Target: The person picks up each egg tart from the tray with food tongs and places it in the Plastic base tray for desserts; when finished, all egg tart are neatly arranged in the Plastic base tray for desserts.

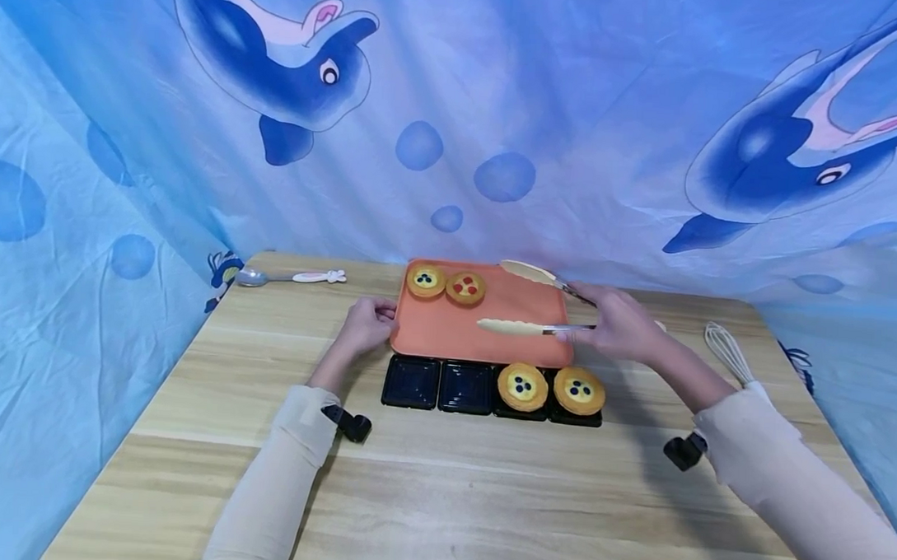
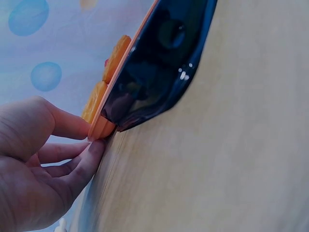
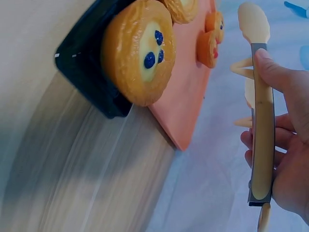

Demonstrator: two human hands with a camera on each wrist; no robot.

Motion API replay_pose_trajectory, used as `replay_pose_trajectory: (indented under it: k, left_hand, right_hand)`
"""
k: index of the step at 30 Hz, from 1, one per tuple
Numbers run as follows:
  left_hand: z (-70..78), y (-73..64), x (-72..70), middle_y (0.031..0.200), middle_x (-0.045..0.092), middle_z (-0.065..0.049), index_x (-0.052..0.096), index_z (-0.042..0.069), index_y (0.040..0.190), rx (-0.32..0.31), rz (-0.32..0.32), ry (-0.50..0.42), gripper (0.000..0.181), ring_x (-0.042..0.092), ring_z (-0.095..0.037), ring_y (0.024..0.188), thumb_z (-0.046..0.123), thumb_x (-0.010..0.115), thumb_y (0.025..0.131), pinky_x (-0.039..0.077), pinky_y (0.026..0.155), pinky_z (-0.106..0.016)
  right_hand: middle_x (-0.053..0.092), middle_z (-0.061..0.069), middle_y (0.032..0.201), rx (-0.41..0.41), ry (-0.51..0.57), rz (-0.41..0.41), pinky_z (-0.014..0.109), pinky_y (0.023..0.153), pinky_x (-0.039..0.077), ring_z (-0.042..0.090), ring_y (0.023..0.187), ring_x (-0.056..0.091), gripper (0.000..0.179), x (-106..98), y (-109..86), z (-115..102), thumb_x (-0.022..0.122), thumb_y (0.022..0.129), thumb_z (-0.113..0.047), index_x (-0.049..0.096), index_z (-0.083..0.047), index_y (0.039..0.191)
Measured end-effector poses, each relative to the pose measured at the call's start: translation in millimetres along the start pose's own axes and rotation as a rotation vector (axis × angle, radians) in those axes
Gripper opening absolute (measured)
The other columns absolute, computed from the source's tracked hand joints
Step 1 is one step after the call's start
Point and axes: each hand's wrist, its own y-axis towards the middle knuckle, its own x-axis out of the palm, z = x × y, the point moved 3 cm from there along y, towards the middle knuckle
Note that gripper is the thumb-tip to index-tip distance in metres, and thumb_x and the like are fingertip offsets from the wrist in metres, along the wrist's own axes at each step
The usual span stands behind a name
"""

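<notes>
Four tarts (image 1: 521,387) — three blue-dotted, one red-dotted — two in the far left corner of one orange tray (image 1: 447,333), four black dishes (image 1: 411,382) along its near edge, one pair of tongs (image 3: 263,121), one spoon (image 1: 308,277), one whisk (image 1: 729,354)

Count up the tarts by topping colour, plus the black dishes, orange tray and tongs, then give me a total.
Blue-topped tarts: 3
Red-topped tart: 1
Black dishes: 4
Orange tray: 1
Tongs: 1
Total: 10

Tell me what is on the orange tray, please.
On the tray, far left, are a blue-topped tart and a red-topped tart. The surface beneath them is covered; the tongs in the right hand hide more.
</notes>
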Motion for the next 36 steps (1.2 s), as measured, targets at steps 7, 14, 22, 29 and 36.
replay_pose_trajectory:
  k: [7,14,22,29,36]
  left_hand:
    - [1.2,-0.5,0.1,0.107,0.063,-0.019,0.061,-0.009,0.123,-0.013,-0.008,-0.020,0.035,0.062,-0.028,0.096,-0.001,0.061,0.089,0.055,0.080,-0.034]
    - [0.9,1.6,0.4,0.105,0.064,-0.018,0.063,-0.009,0.120,0.003,0.002,-0.030,0.034,0.063,-0.028,0.094,-0.002,0.062,0.087,0.055,0.079,-0.033]
    - [2.1,1.5,-0.3,0.104,0.065,-0.018,0.063,-0.009,0.120,0.012,0.009,0.001,0.034,0.063,-0.028,0.095,-0.001,0.062,0.087,0.054,0.081,-0.035]
    - [3.6,2.2,-1.6,0.105,0.065,-0.018,0.063,-0.008,0.120,-0.004,0.015,-0.017,0.034,0.062,-0.028,0.096,-0.001,0.062,0.087,0.054,0.082,-0.035]
    - [1.7,1.4,-2.3,0.106,0.064,-0.018,0.063,-0.008,0.121,-0.019,0.002,-0.037,0.035,0.062,-0.029,0.097,-0.001,0.062,0.087,0.054,0.082,-0.037]
  right_hand:
    - [0.048,0.019,0.146,-0.016,0.042,-0.031,0.049,0.083,0.049,0.038,0.099,0.065,0.085,15,29.1,-2,0.079,0.085,-0.040,0.039,-0.004,0.151]
    - [0.046,0.017,0.148,0.076,0.027,-0.084,0.042,0.076,0.045,0.026,0.064,0.060,0.088,32,54.3,3,0.077,0.084,-0.046,0.038,-0.005,0.152]
    - [0.048,0.019,0.147,0.090,0.043,-0.076,0.043,0.073,0.045,0.041,0.103,0.063,0.086,51,73.2,14,0.078,0.085,-0.042,0.039,-0.005,0.152]
    - [0.066,0.020,0.119,0.094,0.045,-0.080,0.033,0.047,0.035,0.012,0.039,0.027,0.078,57,79.8,15,0.075,0.087,-0.043,0.045,-0.005,0.148]
    - [0.053,0.006,0.058,0.082,0.005,-0.062,0.031,0.045,0.032,0.012,0.040,0.023,0.069,66,81.8,11,0.073,0.090,-0.039,0.051,-0.004,0.144]
